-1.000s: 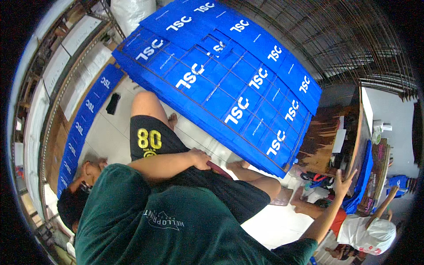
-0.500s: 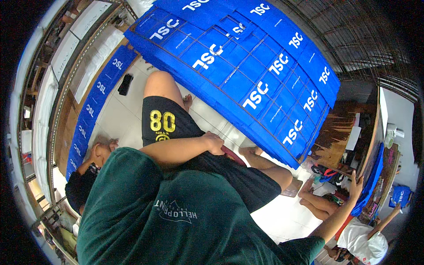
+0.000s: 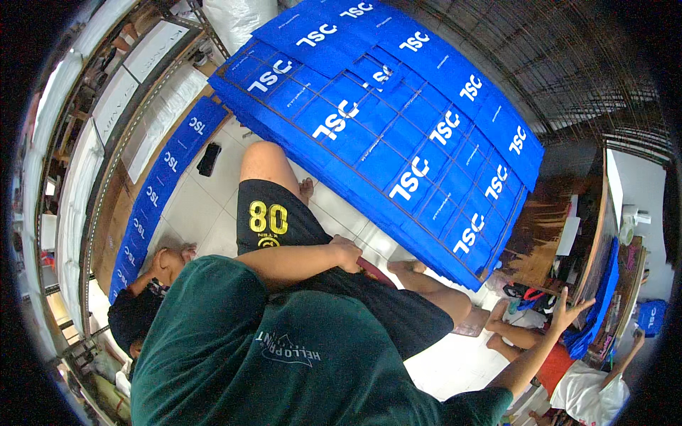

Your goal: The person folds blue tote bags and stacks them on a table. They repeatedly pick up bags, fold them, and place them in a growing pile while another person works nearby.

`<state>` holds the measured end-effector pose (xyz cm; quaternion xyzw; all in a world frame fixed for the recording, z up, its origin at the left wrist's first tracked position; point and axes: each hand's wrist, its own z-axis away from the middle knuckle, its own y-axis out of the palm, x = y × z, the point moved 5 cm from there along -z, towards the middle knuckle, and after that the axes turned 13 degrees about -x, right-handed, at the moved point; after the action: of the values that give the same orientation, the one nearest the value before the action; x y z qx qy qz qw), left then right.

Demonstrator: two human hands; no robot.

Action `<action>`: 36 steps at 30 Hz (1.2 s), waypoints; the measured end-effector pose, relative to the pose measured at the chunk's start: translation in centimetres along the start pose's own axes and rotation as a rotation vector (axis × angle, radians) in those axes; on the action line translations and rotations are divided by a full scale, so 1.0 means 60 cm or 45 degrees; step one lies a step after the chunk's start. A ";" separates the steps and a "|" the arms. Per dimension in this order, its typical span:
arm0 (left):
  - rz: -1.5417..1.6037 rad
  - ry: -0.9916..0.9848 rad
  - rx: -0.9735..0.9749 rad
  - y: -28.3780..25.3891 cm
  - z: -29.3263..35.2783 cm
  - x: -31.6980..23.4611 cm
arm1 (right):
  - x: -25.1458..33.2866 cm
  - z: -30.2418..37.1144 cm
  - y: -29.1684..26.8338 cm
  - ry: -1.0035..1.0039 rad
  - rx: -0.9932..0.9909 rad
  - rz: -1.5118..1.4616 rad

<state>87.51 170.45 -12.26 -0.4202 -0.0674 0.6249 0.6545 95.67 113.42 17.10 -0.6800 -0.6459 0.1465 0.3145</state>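
My left hand is closed over my lap, on the black shorts. A dark maroon strip-shaped thing sticks out just past its fingers; the rest is hidden, and its kind is unclear. Stretched far to the right, my right hand has its fingers spread and holds nothing. It is nearest to a blue sheet hanging by a wooden board; contact cannot be made out. In front of my knees is a wide, layered pile of blue printed sheets, with thin rods crossing its top like a grid.
A black phone lies on the white tiled floor. Along the left runs a shelf edged with a blue printed strip. One person sits at left, another in a white top at lower right. Metal bars fill the upper right.
The whole view has shifted slightly. My right hand's fingers have spread wider, while my left hand stays on my lap. The person at lower right has moved an arm.
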 end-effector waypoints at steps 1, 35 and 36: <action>-0.032 0.024 -0.055 0.006 -0.002 0.002 | 0.020 0.004 -0.004 0.213 -0.070 -0.234; 0.048 -0.042 0.067 0.000 -0.001 0.000 | 0.014 0.000 -0.018 -0.003 0.049 -0.027; 0.042 -0.021 0.063 -0.008 0.001 -0.006 | -0.005 0.007 -0.020 -0.076 0.054 0.113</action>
<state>87.77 170.24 -11.79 -0.3997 -0.0503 0.6404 0.6538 94.42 113.20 17.47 -0.6965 -0.6209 0.1942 0.3028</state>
